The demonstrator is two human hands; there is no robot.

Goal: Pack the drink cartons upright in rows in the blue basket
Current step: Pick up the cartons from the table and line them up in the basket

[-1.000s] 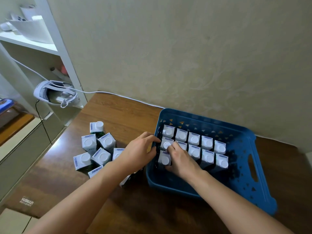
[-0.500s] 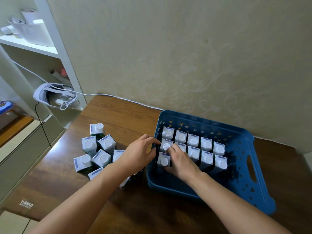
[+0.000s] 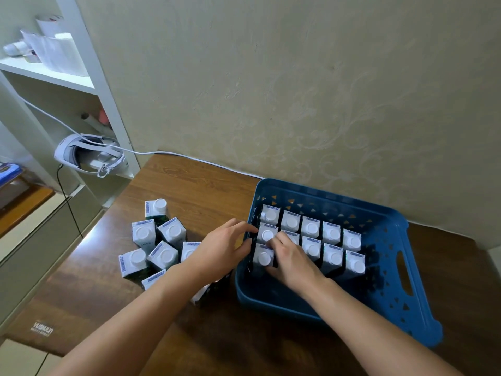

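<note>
- Head view: blue basket (image 3: 390, 270) sits on the wooden counter (image 3: 189, 191), far right, its far rim close to the wall (image 3: 298, 77).
- Packed cartons (image 3: 311, 229) stand upright in the basket's far-left part, white caps up: a far row of five, and a second row of five just nearer, touching it.
- Third row has one carton so far, the near-left carton (image 3: 263, 257), upright against the basket's left wall.
- Right hand (image 3: 291, 260) is inside the basket, fingers curled round the near-left carton; its fingertips also reach the second-row carton behind. Grip looks closed on the carton, though the hand hides most of the contact.
- Left hand (image 3: 222, 248) rests at the basket's left rim, fingers spread and slightly bent, tips over the rim towards the second row's left end carton (image 3: 267, 234). It holds nothing that I can see; grip open.
- Loose cartons (image 3: 160, 245) stand in a cluster on the counter left of the basket, well apart from the packed ones. Most are upright; a few near ones are partly under the left forearm.
- Near-right part of the basket is bare floor; handle slot (image 3: 405, 272) on the right wall.
- Left background: white shelf unit (image 3: 81, 85) with a white headset (image 3: 89, 156) on it, and a white cable (image 3: 189, 158) running along the counter's far edge.
</note>
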